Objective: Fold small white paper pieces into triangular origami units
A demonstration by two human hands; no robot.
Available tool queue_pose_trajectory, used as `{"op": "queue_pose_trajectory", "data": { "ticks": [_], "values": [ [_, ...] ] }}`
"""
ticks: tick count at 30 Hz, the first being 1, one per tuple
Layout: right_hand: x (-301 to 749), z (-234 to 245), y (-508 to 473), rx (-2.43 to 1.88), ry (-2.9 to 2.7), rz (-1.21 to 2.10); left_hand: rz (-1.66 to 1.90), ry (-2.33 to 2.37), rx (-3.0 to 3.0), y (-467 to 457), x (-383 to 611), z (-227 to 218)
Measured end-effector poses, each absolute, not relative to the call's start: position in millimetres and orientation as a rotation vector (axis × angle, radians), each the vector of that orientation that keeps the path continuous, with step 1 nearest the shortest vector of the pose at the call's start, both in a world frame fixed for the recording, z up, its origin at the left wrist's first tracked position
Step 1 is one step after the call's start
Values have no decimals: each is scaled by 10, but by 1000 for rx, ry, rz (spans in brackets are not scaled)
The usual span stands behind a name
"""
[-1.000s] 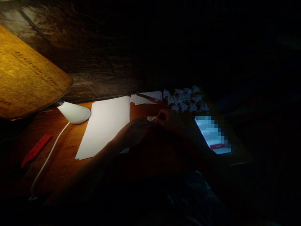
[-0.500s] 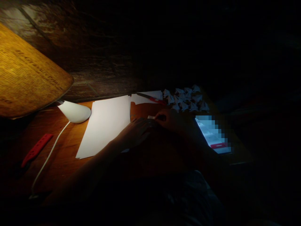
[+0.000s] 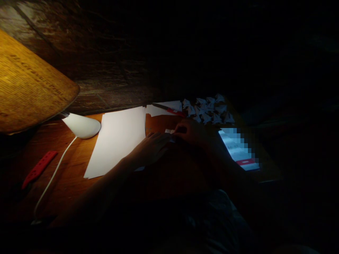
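A small folded piece of white paper (image 3: pixel 169 131) lies on the dark wooden table between my hands. My left hand (image 3: pixel 152 146) rests low over the table, its fingers stretched out towards the paper, the fingertips at its near edge. From the right, my right hand (image 3: pixel 190 131) pinches the paper's right side between thumb and forefinger. Shadow hides much of both hands' undersides. A stack of white paper sheets (image 3: pixel 119 137) lies to the left, partly under my left forearm.
A lamp with a yellowish shade (image 3: pixel 31 84) and white base (image 3: pixel 83 127) stands at left, its cord trailing forward. Red power strip (image 3: pixel 39 168) lies near it. Behind my hands are red-handled scissors (image 3: pixel 173 111) on paper pieces, with several folded paper shapes (image 3: pixel 205 111). A lit phone (image 3: pixel 238 150) lies right.
My right thumb and forefinger have shifted slightly, and a little more of the small paper shows between my hands. The whole view has moved slightly; the other things stay where they were.
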State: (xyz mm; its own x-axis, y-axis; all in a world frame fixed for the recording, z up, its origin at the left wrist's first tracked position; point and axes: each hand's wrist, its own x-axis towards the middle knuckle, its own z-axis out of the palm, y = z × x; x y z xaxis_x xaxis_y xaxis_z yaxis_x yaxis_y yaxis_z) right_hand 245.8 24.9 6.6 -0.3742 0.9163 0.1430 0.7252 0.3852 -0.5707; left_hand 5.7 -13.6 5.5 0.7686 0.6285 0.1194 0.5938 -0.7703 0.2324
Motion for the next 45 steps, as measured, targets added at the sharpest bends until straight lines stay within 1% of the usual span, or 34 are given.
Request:
{"op": "queue_pose_trajectory", "data": {
  "ticks": [12,18,30,38,45],
  "values": [
    [2558,44,326,-1215,-2440,593,310,966,2800,-111,39,35],
    [2558,106,283,-1232,-2487,587,254,993,2780,-128,63,78],
    [2536,167,286,-1234,-2530,607,294,1003,2740,-125,63,112],
    [2556,213,235,-1365,-2518,528,303,987,2738,-135,70,128],
    [2498,346,121,-1525,-2541,458,281,1019,2734,-137,80,109]
  ]
}}
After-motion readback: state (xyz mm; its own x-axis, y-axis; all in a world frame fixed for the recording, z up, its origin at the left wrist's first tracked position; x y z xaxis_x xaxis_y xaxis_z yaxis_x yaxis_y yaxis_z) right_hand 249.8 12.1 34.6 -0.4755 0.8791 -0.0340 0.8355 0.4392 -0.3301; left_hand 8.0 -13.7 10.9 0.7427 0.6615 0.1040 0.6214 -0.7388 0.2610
